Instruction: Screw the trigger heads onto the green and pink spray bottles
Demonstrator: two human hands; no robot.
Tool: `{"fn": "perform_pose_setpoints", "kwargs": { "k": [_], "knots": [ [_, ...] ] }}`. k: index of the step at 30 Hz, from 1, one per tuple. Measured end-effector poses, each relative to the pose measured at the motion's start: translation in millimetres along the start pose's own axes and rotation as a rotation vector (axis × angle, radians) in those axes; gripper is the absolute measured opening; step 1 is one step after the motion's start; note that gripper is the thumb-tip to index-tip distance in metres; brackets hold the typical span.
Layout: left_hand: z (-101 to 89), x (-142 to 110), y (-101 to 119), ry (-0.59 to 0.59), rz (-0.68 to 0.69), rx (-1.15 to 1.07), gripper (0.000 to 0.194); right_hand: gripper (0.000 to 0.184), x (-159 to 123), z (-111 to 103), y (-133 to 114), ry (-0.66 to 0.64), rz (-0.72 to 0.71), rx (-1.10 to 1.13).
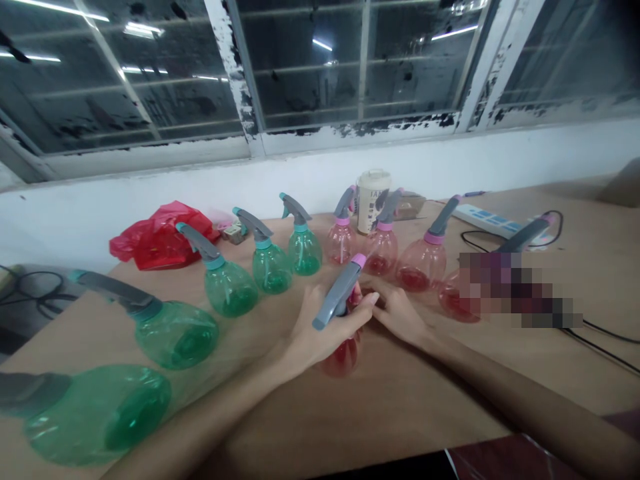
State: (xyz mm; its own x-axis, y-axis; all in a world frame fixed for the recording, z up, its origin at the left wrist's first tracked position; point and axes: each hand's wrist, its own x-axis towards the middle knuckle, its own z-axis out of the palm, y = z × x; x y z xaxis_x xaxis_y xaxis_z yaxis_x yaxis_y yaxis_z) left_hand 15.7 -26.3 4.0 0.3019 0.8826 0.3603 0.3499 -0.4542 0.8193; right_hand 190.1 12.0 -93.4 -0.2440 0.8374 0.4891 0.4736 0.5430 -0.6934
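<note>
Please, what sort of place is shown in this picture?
Probably a workroom or small workshop: many spray bottles stand on a table, with a power strip, and strip lights show in the window.

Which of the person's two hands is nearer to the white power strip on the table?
Right. The right hand is left of the white power strip and closer to the camera; the left hand, around a pink spray bottle, is farther left.

Spray bottles (230,291) on brown table (400,407)
</note>
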Motion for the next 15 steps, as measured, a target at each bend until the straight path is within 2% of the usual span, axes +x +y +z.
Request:
{"fn": "perform_pose_setpoints", "kwargs": {
  "k": [5, 10, 15],
  "knots": [
    [3.2, -0.8, -9.1, 0.095, 0.04, -0.027, 0.011, 0.021, 0.4, 0.4, -0.3, -0.006, 0.005, 0.011],
    [4.9, -1.7, -12.6, 0.102, 0.069, 0.003, 0.008, 0.022, 0.8, -0.4, -1.9, 0.01, 0.013, 0.014],
    [4.3, -2.5, -12.4, 0.096, 0.074, 0.018, 0.028, 0.023, 0.5, -0.3, -1.1, 0.006, 0.023, 0.007]
  ]
}}
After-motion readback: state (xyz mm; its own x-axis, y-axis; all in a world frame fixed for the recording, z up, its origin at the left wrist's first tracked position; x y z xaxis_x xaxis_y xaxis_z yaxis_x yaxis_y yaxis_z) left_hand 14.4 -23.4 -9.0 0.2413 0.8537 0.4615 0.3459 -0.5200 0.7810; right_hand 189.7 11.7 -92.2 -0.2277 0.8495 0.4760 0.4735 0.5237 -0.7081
